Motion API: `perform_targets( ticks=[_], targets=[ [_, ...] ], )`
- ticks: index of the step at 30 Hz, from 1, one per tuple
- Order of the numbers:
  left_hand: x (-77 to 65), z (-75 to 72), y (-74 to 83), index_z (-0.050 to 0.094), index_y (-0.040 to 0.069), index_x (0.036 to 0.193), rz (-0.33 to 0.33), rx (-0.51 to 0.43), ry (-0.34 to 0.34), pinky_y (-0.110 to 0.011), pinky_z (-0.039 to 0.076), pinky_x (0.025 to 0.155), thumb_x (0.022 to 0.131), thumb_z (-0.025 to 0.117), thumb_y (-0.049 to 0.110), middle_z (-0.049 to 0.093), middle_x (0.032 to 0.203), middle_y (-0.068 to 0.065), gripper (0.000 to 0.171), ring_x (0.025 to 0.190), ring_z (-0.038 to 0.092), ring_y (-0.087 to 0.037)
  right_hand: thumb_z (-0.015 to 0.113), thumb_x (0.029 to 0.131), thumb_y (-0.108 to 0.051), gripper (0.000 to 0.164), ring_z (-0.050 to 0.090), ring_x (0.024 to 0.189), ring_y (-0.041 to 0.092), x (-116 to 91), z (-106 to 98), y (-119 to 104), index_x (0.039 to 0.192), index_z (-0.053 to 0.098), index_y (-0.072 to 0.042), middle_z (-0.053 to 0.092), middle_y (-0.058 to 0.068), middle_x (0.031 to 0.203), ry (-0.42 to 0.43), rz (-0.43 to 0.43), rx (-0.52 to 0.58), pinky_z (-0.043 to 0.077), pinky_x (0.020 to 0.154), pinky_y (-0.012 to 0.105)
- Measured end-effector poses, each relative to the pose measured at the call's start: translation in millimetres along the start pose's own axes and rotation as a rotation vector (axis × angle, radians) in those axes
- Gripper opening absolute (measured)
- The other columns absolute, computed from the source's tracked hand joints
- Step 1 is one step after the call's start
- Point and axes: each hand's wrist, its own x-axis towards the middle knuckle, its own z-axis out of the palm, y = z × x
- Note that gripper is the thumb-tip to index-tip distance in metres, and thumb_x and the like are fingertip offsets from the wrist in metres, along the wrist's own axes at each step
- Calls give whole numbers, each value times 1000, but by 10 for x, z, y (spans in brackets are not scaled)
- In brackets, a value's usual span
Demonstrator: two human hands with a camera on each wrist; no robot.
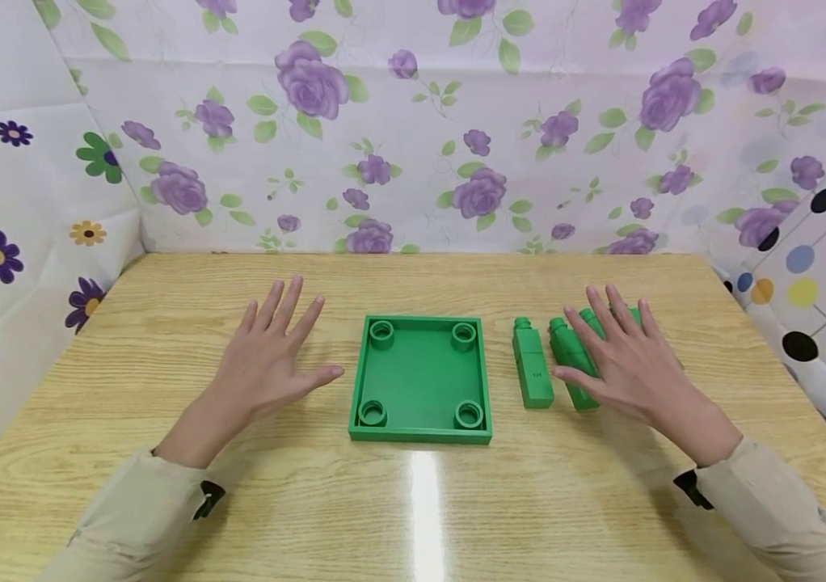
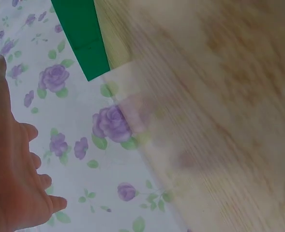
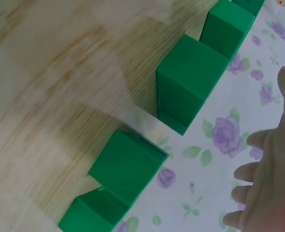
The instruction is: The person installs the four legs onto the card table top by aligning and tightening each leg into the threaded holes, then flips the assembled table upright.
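A green square panel (image 1: 423, 376) with a raised rim lies on the table, a round socket (image 1: 381, 333) in each corner. To its left my left hand (image 1: 267, 356) is spread, palm down, holding nothing. Several green square posts with threaded tips lie to the panel's right; the nearest post (image 1: 533, 365) is fully visible, and beside it lies another post (image 1: 570, 356). My right hand (image 1: 627, 364), fingers spread, hides parts of the others from above. In the right wrist view a post (image 3: 190, 77) shows apart from that hand (image 3: 273, 169), which grips nothing.
The wooden table (image 1: 297, 501) ends at a floral cloth backdrop (image 1: 398, 145). Flower-print cloth (image 1: 13, 323) stands on the left, dotted cloth (image 1: 820, 283) on the right. A bright reflection crosses the table's front.
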Motion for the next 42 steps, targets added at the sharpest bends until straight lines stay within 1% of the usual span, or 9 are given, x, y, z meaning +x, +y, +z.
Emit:
perform_targets(
  ticks=[9, 16, 18, 23, 31, 36, 37, 39, 42],
  targets=[
    [-83, 7, 280, 17, 11, 156, -48, -269, -95, -62, 19, 113, 89, 54, 63, 0, 161, -13, 93, 145, 4, -35, 64, 95, -32, 69, 31, 132, 50, -13, -25, -162, 144, 37, 7, 30, 33, 147, 61, 53, 246, 35, 101, 65],
    [-138, 72, 420, 17, 15, 156, -110, -579, -140, -70, 26, 105, 84, 68, 54, -2, 161, -7, 97, 142, 11, -43, 63, 96, -26, 58, 41, 126, 47, -14, -33, -367, 140, 44, 7, 44, 29, 139, 41, 147, 497, 42, 97, 62],
    [-139, 94, 441, 17, 14, 156, -124, -654, -157, -69, 30, 103, 84, 71, 51, -1, 161, -8, 98, 140, 20, -44, 65, 95, -25, 57, 49, 120, 45, -11, -22, -409, 138, 46, 7, 49, 28, 135, 35, 170, 545, 47, 92, 60],
    [-137, 166, 497, 15, 10, 156, -167, -815, -225, -58, 39, 103, 82, 77, 41, 3, 160, -14, 101, 130, 38, -47, 67, 93, -24, 57, 61, 104, 41, -15, 1, -496, 137, 48, 6, 54, 26, 130, -3, 235, 605, 54, 82, 54],
    [-155, 279, 530, 13, 0, 154, -157, -961, -248, -53, 36, 107, 82, 80, 24, 9, 157, -23, 101, 137, 26, -45, 70, 90, -18, 58, 59, 107, 42, 6, 71, -602, 135, 47, 11, 53, 30, 127, -52, 296, 667, 54, 86, 52],
    [-152, 320, 556, 12, -5, 152, -130, -980, -253, -51, 38, 107, 80, 82, 18, 15, 155, -26, 104, 134, 34, -43, 74, 87, -16, 61, 59, 107, 42, 19, 129, -635, 132, 47, 16, 54, 33, 125, -38, 283, 621, 53, 86, 52],
    [-150, 331, 561, 12, -5, 152, -126, -998, -253, -50, 39, 106, 79, 82, 16, 18, 154, -26, 104, 133, 36, -43, 74, 86, -16, 64, 61, 104, 40, 23, 138, -643, 133, 46, 16, 56, 33, 122, -41, 283, 614, 54, 84, 51],
    [-151, 355, 568, 13, -5, 152, -125, -1030, -252, -48, 41, 104, 78, 82, 13, 25, 152, -26, 103, 130, 41, -42, 75, 86, -18, 70, 65, 77, 29, 32, 162, -658, 136, 41, 17, 66, 26, 95, -62, 297, 606, 57, 67, 41],
    [-159, 372, 574, 16, -3, 152, -152, -1032, -263, -48, 43, 103, 79, 82, 13, 33, 148, -25, 100, 128, 44, -41, 75, 86, -20, 79, 41, 46, 12, 40, 191, -675, 141, 33, 17, 52, 6, 56, -90, 324, 613, 40, 43, 28]
  ],
)
